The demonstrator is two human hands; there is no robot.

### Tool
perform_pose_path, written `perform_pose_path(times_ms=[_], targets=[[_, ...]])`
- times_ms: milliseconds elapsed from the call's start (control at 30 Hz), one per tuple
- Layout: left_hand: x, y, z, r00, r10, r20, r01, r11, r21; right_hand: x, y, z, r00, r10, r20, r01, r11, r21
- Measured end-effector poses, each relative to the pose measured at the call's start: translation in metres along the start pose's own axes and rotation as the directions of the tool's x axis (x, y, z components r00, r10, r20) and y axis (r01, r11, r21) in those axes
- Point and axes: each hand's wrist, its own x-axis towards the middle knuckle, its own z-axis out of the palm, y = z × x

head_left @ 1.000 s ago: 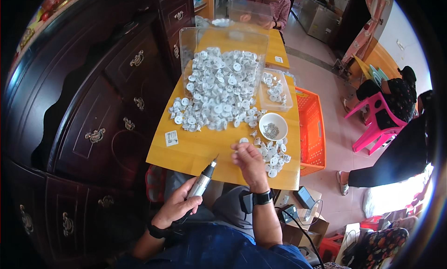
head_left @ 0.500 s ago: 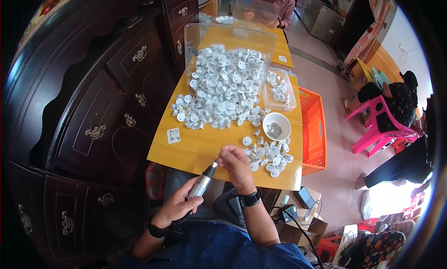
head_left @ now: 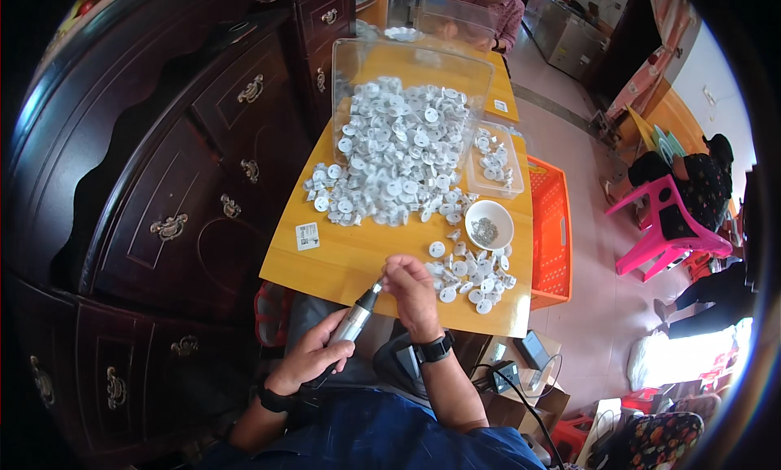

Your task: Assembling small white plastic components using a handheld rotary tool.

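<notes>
My left hand [head_left: 316, 354] is wrapped round a silver electric screwdriver [head_left: 353, 324] with a black nose, its bit tilted up and to the right. My right hand [head_left: 412, 298] has thumb and fingers pinched together at the tip of the bit; whatever they hold is too small to make out. Both hands are over the near edge of the yellow table [head_left: 313, 271]. Beyond my right hand lies a loose group of white round plastic parts [head_left: 473, 276]. Behind them, a white bowl [head_left: 505, 216] holds small metal pieces [head_left: 485, 231], perhaps screws.
A large heap of white parts [head_left: 390, 165] spills from a tipped clear bin [head_left: 366, 59]. A clear tray [head_left: 518, 173] holds more. An orange crate [head_left: 555, 234] stands right of the table, dark drawers [head_left: 203, 177] on the left. Another person [head_left: 506, 19] sits at the far end.
The view has shifted slightly, so the table sits a little further right. Both hands keep nearly the same pose at the screwdriver tip. At right, a person's dark-clothed legs have moved.
</notes>
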Motion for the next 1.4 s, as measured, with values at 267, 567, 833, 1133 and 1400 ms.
perform_pose_path(times_ms=[267, 567, 833, 1133, 1400], targets=[[-0.003, 0.003, -0.003, 0.997, -0.02, 0.074, 0.042, 0.949, -0.312, -0.005, 0.005, 0.011, 0.997, -0.08, 0.0, 0.079, 0.985, 0.156], [0.003, -0.003, 0.013, 0.903, 0.413, -0.116, -0.229, 0.691, 0.685, -0.001, 0.015, 0.009, 0.992, -0.091, -0.093, 0.084, 0.994, -0.072], [0.001, 0.003, 0.007, 0.943, 0.255, -0.215, -0.104, 0.838, 0.536, 0.033, -0.015, 0.003, 0.985, -0.147, -0.092, 0.115, 0.951, -0.285], [0.0, -0.001, -0.004, 0.945, 0.239, -0.225, -0.088, 0.844, 0.528, 0.107, -0.044, -0.037, 0.779, -0.584, 0.229, 0.206, -0.106, -0.973], [0.0, 0.007, -0.001, 0.956, 0.194, -0.22, -0.071, 0.88, 0.469, 0.111, -0.052, -0.038, 0.903, -0.42, 0.096, 0.019, -0.186, -0.982]])
